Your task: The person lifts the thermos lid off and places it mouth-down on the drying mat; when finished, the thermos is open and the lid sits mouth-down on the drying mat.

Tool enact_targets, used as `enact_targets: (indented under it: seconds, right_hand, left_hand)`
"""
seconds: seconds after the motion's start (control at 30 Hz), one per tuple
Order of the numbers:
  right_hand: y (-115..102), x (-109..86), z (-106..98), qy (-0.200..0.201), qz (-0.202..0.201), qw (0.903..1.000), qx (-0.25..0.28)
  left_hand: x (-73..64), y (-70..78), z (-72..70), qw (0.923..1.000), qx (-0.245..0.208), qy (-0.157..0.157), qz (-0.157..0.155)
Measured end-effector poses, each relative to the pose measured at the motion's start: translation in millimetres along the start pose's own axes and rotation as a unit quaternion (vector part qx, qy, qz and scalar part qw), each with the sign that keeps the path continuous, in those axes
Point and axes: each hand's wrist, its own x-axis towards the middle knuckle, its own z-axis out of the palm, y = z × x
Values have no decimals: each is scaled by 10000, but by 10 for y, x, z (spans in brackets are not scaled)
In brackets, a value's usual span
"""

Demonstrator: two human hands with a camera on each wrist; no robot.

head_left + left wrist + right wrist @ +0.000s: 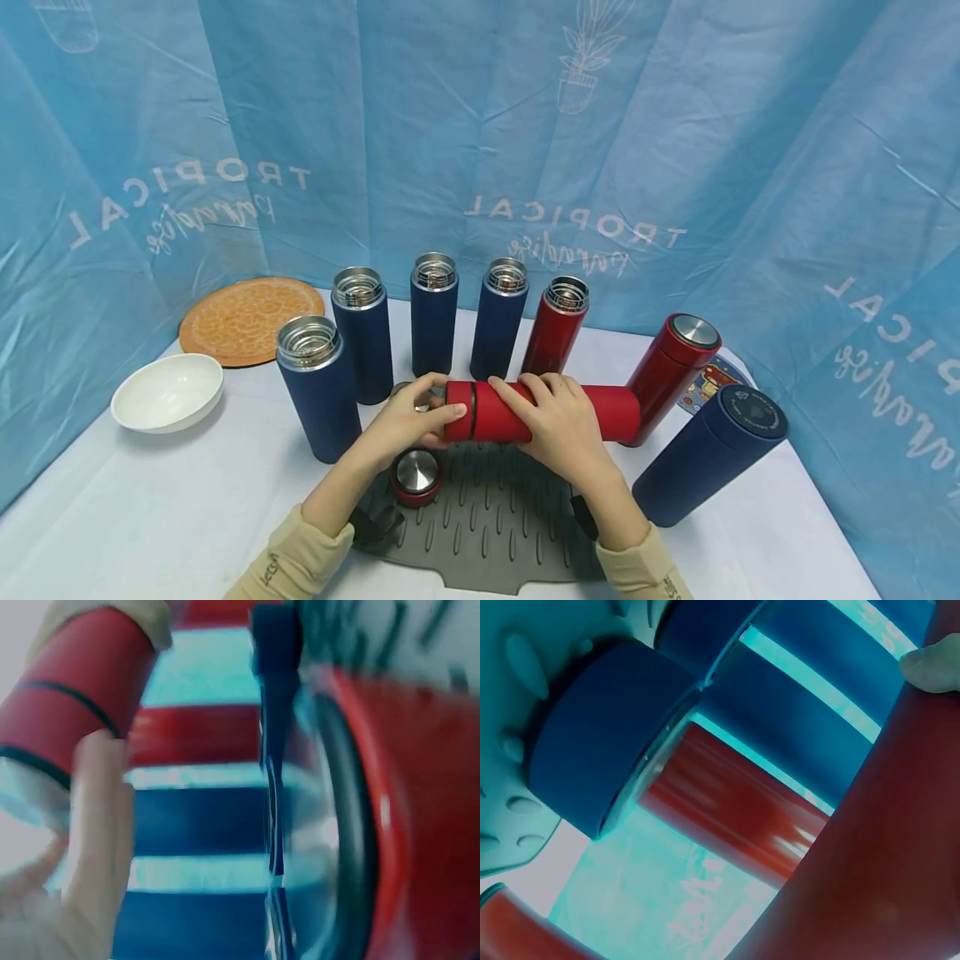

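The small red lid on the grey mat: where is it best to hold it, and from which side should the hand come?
Probably pinch the small red lid across its round side wall, coming from above and the near right. It lies flat on the grey mat, low and circular, steel face up; the left hand and the held red bottle crowd its far side.

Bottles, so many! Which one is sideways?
The red bottle that the left hand and right hand hold; the other bottles all stand upright.
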Motion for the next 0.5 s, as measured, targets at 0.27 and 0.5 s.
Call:
enact_targets:
  seconds: [0.27, 0.5]
  right_hand:
    - [55, -8, -30, -97, 106, 9998, -108]
    - [61, -16, -30, -120, 109, 9999, -46]
  left_hand:
    - [-12, -13, -67, 9631, 1647, -210, 2120]
    - [-3, -26, -86, 9478, 1787, -163, 2635]
